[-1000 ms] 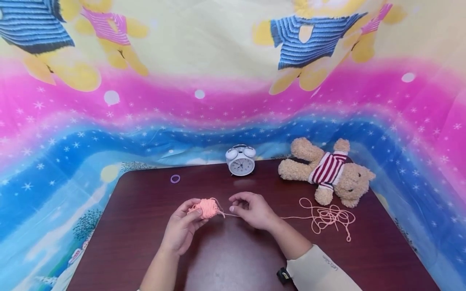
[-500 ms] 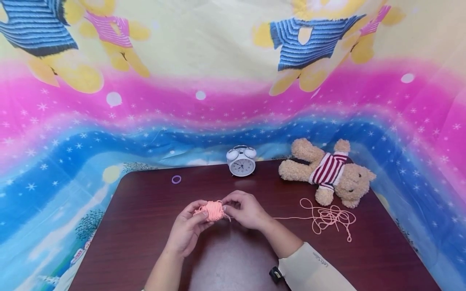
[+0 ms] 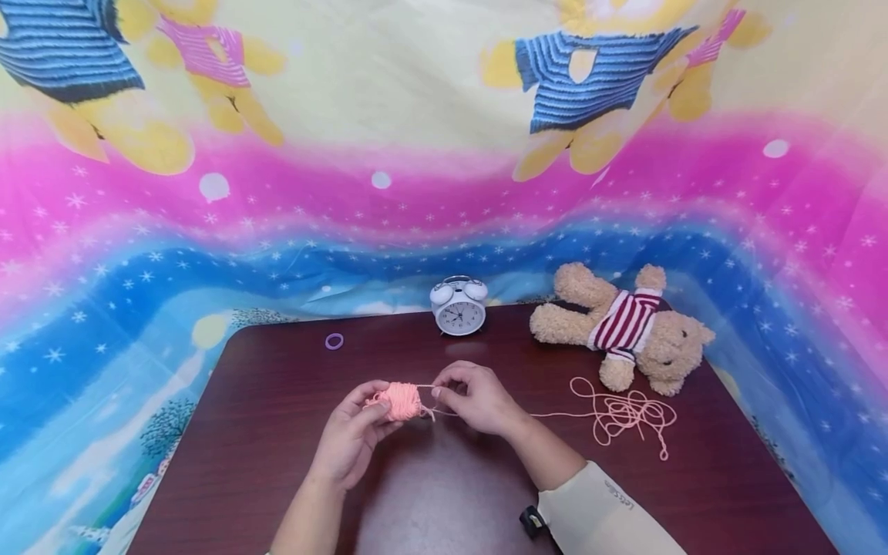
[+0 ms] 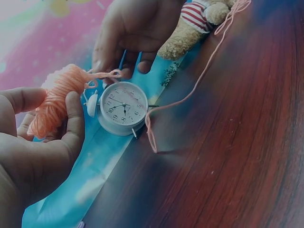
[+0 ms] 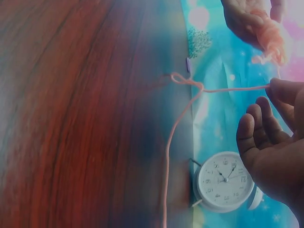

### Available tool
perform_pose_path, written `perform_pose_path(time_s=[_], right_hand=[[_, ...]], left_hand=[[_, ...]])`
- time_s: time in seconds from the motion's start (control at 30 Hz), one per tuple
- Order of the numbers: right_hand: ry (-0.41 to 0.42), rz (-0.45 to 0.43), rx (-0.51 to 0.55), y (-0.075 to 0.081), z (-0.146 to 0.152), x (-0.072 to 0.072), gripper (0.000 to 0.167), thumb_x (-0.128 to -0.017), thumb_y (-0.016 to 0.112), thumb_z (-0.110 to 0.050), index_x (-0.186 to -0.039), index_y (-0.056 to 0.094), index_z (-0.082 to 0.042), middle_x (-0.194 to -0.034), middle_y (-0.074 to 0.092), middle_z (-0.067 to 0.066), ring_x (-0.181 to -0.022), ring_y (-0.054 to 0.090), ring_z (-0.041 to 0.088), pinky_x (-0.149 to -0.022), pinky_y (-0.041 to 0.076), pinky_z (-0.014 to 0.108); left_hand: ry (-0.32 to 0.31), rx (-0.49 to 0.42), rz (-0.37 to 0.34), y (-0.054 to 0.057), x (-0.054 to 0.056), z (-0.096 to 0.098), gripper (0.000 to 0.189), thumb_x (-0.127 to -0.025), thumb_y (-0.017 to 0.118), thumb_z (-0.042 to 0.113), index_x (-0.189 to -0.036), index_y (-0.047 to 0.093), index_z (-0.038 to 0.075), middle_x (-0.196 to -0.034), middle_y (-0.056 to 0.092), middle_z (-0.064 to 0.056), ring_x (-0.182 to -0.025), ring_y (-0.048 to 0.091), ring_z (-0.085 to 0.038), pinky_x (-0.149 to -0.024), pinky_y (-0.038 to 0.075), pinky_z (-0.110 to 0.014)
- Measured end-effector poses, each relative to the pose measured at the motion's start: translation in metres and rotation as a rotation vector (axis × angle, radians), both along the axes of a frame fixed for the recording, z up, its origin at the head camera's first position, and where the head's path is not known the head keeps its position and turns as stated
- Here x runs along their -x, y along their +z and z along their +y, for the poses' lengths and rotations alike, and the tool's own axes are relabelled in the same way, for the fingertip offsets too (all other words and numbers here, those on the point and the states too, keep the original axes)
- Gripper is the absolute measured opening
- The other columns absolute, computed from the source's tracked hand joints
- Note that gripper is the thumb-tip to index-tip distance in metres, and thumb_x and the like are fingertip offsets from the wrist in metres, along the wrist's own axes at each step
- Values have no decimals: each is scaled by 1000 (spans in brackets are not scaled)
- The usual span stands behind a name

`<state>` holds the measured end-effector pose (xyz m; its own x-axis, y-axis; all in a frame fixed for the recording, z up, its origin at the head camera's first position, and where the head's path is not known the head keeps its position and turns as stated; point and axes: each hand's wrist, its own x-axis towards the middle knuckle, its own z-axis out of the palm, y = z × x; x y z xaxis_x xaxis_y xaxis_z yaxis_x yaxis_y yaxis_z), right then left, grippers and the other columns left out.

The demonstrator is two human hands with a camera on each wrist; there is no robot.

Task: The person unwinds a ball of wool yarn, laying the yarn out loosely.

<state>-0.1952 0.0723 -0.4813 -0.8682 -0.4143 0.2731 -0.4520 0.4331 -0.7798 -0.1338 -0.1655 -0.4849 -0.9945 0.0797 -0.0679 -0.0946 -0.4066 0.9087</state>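
My left hand (image 3: 354, 435) grips a small bundle of peach yarn (image 3: 402, 401) between thumb and fingers, over the middle of the table. To its right, my right hand (image 3: 479, 397) pinches the yarn strand (image 5: 237, 89) between thumb and index finger, the other fingers loosely bent. A short taut length runs from the bundle to those fingertips. From there the strand trails right across the table to a loose tangle of yarn (image 3: 633, 416). In the left wrist view the wound bundle (image 4: 57, 99) shows many wraps, with a small loop at its end.
A white twin-bell alarm clock (image 3: 459, 308) stands at the table's back edge, beyond the hands. A teddy bear (image 3: 624, 327) in a striped shirt lies at the back right, by the tangle. A purple ring (image 3: 334, 341) lies at the back left. Printed cloth hangs behind the table (image 3: 277, 370).
My right hand came in to the bundle's right end, then drew back slightly right, with a strand now stretched between them. My left hand keeps its hold on the bundle.
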Motion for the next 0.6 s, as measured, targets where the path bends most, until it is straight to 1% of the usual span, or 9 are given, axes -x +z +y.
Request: perform_pose_path(time_s=[0.23, 0.37, 0.47, 0.6], right_hand=[[-36, -14, -13, -3, 18, 2, 5, -96, 76, -21, -96, 77, -16, -100, 68, -10, -90, 62, 10, -78, 55, 29], [-56, -29, -16, -3, 29, 2, 5, -96, 76, -22, -97, 77, -17, -103, 69, -10, -95, 63, 11, -81, 55, 28], [-67, -32, -21, -3, 37, 4, 6, -95, 76, -23, -96, 77, -17, -104, 69, -10, -96, 64, 11, -82, 55, 28], [-83, -23, -15, -2, 47, 6, 5, -96, 76, -22, -95, 77, -17, -103, 70, -10, -95, 64, 11, -82, 55, 29]], left_hand=[[34, 9, 1, -2, 1, -7, 27, -96, 61, -3, -120, 64, 10, -108, 65, -8, -87, 70, -16, -84, 61, -36], [47, 10, -4, -2, 2, -11, 27, -97, 60, -4, -120, 64, 10, -103, 65, -6, -85, 69, -15, -84, 61, -35], [51, 13, -5, -3, 3, -14, 27, -98, 59, -4, -120, 64, 10, -101, 64, -5, -84, 69, -15, -84, 61, -36], [52, 20, 5, -3, 3, -18, 26, -98, 60, -3, -120, 63, 10, -102, 64, -5, -85, 69, -15, -85, 61, -36]])
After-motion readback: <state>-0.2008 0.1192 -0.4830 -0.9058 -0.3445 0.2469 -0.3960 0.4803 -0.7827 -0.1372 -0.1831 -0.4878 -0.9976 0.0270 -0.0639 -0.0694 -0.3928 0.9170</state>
